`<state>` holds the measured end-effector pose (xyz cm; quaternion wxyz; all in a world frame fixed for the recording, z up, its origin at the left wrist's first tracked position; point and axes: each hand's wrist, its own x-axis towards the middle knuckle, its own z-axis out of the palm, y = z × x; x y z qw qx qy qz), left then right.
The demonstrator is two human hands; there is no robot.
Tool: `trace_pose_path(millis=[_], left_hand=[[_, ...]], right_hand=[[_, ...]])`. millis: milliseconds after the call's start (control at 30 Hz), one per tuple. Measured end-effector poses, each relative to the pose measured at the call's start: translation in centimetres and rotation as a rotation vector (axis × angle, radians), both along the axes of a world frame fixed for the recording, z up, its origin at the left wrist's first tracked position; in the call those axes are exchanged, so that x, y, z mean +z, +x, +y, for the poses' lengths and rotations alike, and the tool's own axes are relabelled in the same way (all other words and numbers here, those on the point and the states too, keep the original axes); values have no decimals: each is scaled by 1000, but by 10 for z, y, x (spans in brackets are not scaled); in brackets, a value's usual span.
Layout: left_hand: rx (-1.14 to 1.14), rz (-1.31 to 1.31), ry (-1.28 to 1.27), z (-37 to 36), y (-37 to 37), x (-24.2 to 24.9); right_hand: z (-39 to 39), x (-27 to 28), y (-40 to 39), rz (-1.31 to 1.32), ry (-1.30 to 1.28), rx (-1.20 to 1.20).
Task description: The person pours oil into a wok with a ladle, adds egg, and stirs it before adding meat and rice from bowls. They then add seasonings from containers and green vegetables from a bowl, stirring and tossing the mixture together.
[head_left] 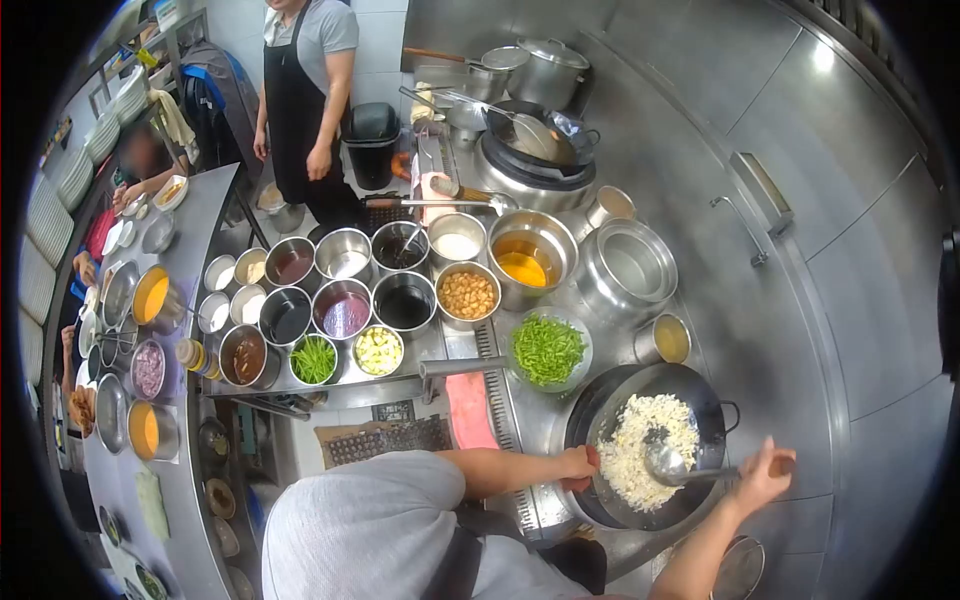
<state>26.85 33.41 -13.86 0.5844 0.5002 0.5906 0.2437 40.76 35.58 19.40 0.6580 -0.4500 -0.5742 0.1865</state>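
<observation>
My right hand (765, 478) is wrapped round the handle of a metal ladle (664, 466). Its bowl rests in pale yellowish fried rice (632, 425) inside a black wok (702, 388). At the wok's left rim, my left hand (578, 468) is closed on the edge; a bit of red shows by its fingers, too small to make out. Just beyond the wok, a clear bowl of chopped green vegetables (548, 348) sits on the stove top. Beside it stands a metal pot of yellowish liquid (663, 339).
Several metal tubs of sauces and chopped ingredients, one with diced brown pieces (468, 295), line the counter at left. A second wok (535, 140) is at the back. A person in a black apron (300, 110) stands behind the counter. A tap (740, 225) juts from the steel wall.
</observation>
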Motion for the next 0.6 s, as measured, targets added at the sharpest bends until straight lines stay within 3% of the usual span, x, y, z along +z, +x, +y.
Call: trace_pose_path(millis=[67, 100, 167, 233, 300, 367, 433, 500, 567, 600], left_hand=[[-61, -121, -168, 5, -8, 15], [45, -51, -91, 1, -5, 22], [-71, -138, -65, -6, -25, 50], [-30, -77, 60, 3, -7, 11], [19, 100, 172, 12, 10, -21], [18, -169, -137, 2, -2, 11], [28, -203, -134, 4, -1, 10], [-82, -270, 15, -1, -6, 10], [-95, -390, -42, 14, 14, -30], [2, -380, -80, 4, 15, -17]], right_hand=[[-16, -5, 12, 40, 37, 60], [-18, -20, 15, 57, 44, 59], [-11, -61, 16, -18, 123, 96], [6, -61, 22, -25, 98, 3], [1, -22, 12, -125, 216, -144], [-13, 6, 14, -32, 243, 9], [7, -19, 36, -8, 252, 113], [32, -72, 35, 182, 137, -242], [33, -61, 30, 41, 133, -145], [37, -46, 30, -66, 111, -149]])
